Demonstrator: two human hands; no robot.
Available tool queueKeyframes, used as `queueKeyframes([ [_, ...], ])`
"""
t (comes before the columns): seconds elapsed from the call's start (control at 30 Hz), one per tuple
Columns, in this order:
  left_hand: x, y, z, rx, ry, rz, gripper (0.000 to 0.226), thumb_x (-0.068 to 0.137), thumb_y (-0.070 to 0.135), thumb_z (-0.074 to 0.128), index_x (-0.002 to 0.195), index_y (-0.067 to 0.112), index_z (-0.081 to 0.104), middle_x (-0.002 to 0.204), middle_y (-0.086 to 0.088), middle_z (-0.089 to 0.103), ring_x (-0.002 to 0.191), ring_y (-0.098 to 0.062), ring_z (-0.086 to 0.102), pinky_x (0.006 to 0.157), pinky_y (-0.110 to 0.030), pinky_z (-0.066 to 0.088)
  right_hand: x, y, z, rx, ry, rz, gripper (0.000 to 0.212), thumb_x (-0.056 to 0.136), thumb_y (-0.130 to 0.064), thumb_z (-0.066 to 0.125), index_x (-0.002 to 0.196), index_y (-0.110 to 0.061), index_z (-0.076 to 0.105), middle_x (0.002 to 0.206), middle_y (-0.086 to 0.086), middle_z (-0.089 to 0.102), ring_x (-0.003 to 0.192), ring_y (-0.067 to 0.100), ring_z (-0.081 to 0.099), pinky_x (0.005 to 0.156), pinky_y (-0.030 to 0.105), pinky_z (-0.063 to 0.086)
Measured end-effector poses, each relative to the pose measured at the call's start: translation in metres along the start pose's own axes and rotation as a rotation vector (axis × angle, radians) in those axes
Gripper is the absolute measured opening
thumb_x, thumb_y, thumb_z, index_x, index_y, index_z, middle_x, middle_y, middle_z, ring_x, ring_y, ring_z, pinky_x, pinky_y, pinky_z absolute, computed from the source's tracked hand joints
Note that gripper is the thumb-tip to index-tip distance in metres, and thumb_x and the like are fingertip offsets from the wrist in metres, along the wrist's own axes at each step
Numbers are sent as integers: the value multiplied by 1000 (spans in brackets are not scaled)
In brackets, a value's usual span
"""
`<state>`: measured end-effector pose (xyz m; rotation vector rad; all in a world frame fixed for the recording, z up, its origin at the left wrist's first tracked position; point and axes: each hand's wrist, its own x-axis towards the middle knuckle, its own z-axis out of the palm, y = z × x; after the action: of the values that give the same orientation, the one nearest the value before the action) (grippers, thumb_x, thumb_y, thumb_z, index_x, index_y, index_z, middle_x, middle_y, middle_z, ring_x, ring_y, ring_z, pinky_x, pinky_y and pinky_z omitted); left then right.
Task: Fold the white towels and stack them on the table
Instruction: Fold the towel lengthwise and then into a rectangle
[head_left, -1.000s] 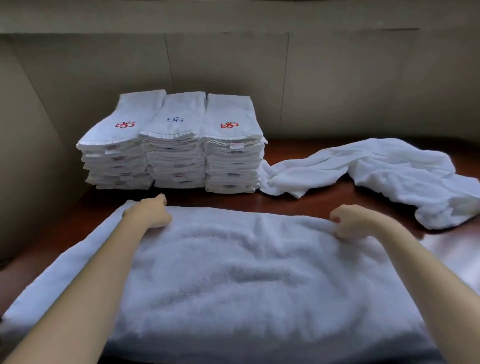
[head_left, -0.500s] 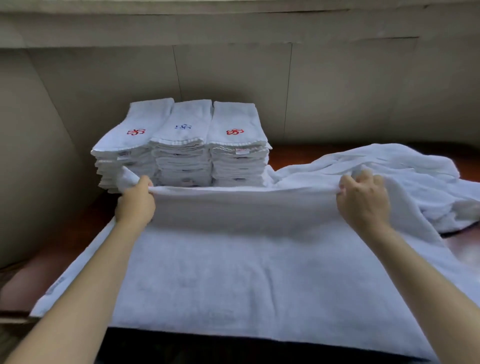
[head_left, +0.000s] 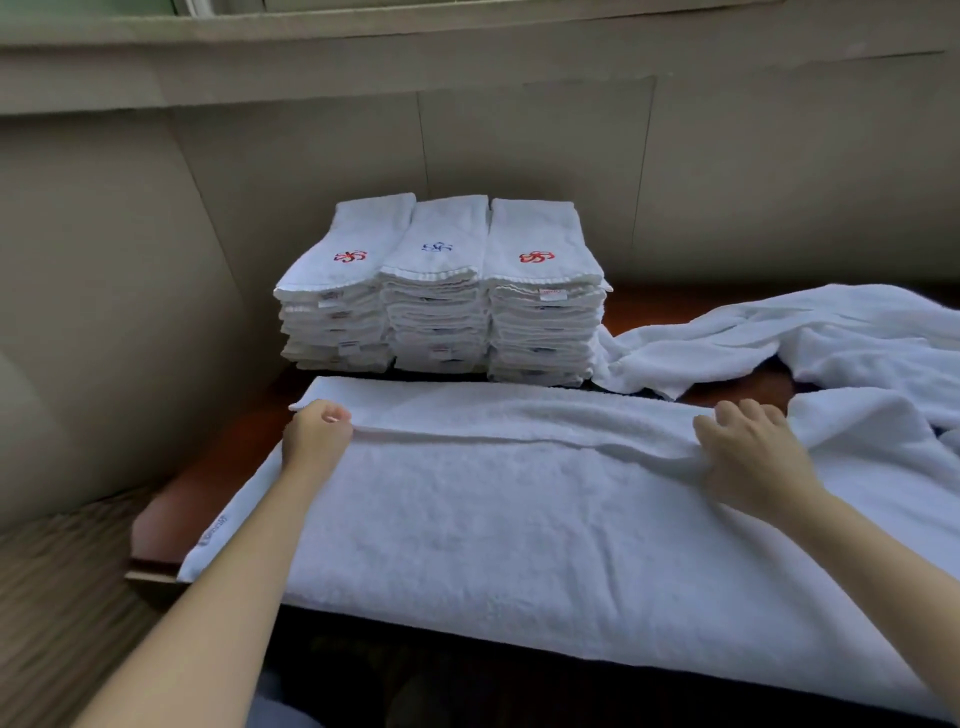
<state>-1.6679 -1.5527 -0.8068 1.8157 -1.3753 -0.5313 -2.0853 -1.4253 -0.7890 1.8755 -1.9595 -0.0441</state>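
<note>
A large white towel (head_left: 509, 525) lies spread across the near part of the brown table (head_left: 171, 514), its front edge hanging over the table's edge. A folded layer's edge runs left to right across the towel's far part. My left hand (head_left: 317, 436) pinches that edge at its left end, fingers curled. My right hand (head_left: 748, 452) grips the same edge toward the right, fingers bent over the cloth. Three side-by-side stacks of folded white towels (head_left: 441, 291) with red and blue embroidered marks stand behind it, against the wall.
A crumpled white towel (head_left: 810, 338) lies at the right rear of the table, reaching the stacks. Beige walls close in the table at the back and left. The floor (head_left: 57, 597) shows beyond the table's left front corner.
Both hands lifted the towel's far edge off the table, then brought it down onto the towel nearer me, leaving a fold line. The view tilted down and shifted.
</note>
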Motion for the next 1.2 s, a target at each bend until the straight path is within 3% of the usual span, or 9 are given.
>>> queueKeyframes([
  [0.1,5,6,-4,-434,39,-233,7,86,13,63,91,10,66,97,-9,60,92,-24,56,77,-29,41,2,-29,-1,3,-34,-163,26,68,-6,57,92,-16,51,87,5,54,82,30,57,81,38,42],
  [0.17,3,5,-5,-448,97,-222,20,86,12,64,105,8,66,101,-6,60,90,-21,55,74,-27,42,7,-43,-2,0,-41,-166,31,80,-5,45,107,-21,42,95,-1,51,88,23,57,80,32,39],
  [0.27,-4,5,-6,-450,141,-181,32,85,0,56,113,13,60,103,-6,54,78,-17,50,60,-24,38,12,-53,-3,79,162,-93,26,63,10,57,81,-8,53,66,8,48,55,30,54,58,37,43],
  [0.37,-5,1,-13,-468,211,-222,38,82,-3,46,114,13,60,110,-12,59,80,-22,53,60,-24,39,10,-49,-2,172,396,-67,15,43,5,47,53,-6,45,47,11,41,38,30,45,47,35,42],
  [0.57,-15,-9,-18,306,103,-85,43,88,4,46,130,8,53,130,-17,43,115,-36,45,89,-38,41,10,-51,1,194,295,-339,35,28,4,69,49,-10,44,53,8,47,45,30,50,44,31,40],
  [0.77,-24,1,-14,812,112,-94,30,91,17,47,119,15,60,137,-8,36,127,-28,28,105,-38,25,10,-37,5,220,-92,-263,13,78,-18,46,82,-24,36,81,-10,38,79,15,46,56,26,28],
  [0.97,-45,53,39,807,-227,234,42,102,32,28,130,13,52,143,-11,38,131,-29,32,110,-39,24,7,-23,-2,296,-275,-127,21,75,-20,49,92,-25,38,94,-6,51,79,18,47,53,26,28],
  [1.1,-89,105,100,657,-478,462,46,101,38,30,139,16,44,153,-14,27,138,-30,25,113,-38,22,0,7,-2,169,-334,18,37,77,-27,50,114,-23,45,106,-1,58,97,23,55,80,32,32],
  [1.2,-124,141,140,532,-589,606,40,101,35,32,130,18,52,145,-15,35,133,-31,31,108,-35,27,-14,39,2,53,-351,234,37,80,-24,48,117,-23,50,120,1,55,122,28,39,110,47,13],
])
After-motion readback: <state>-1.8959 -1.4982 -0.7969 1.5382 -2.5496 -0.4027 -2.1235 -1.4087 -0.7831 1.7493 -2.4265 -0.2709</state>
